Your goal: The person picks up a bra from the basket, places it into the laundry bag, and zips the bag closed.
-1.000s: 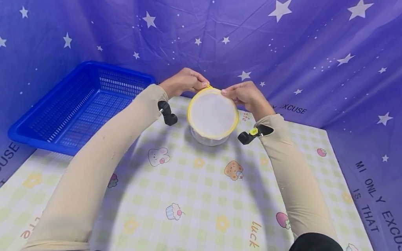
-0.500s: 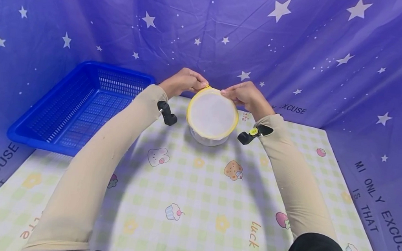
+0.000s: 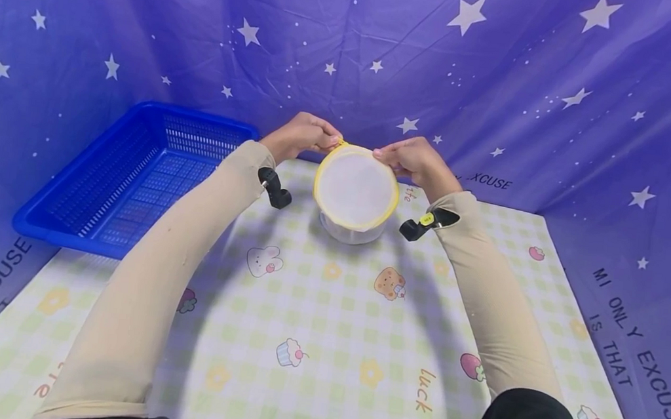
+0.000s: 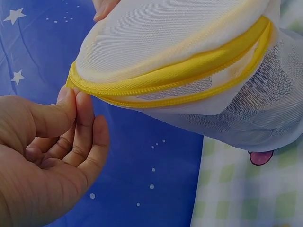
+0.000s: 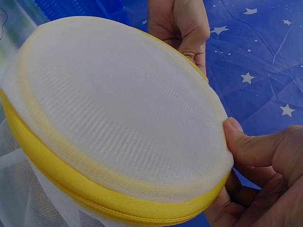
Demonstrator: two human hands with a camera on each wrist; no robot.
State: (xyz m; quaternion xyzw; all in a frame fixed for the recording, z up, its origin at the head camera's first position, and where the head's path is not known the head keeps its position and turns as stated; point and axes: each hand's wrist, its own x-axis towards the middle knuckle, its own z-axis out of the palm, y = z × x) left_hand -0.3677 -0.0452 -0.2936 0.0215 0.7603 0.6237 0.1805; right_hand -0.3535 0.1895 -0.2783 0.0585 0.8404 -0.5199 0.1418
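A round white mesh laundry bag (image 3: 356, 188) with a yellow zipper stands at the far middle of the table. The left wrist view shows its zipper (image 4: 189, 78) with a gap between the two yellow edges along one side. My left hand (image 3: 304, 135) pinches the yellow zipper at the bag's upper left, between thumb and fingertips; the fingers hide whatever pull is there. Across the top, my right hand (image 3: 416, 160) grips the rim, thumb (image 5: 248, 149) on the white mesh lid and fingers below it. The bag's far side is hidden.
A blue plastic basket (image 3: 79, 240) with slotted walls stands at the back left, beside my left forearm. A checked tablecloth (image 3: 326, 327) with printed cartoons covers the table. Blue star-patterned curtains (image 3: 304, 10) close in the back and sides.
My left hand has shifted slightly left and up with the zipper end. The right hand has moved a touch to the right, still holding the rim. The bag has hardly moved.
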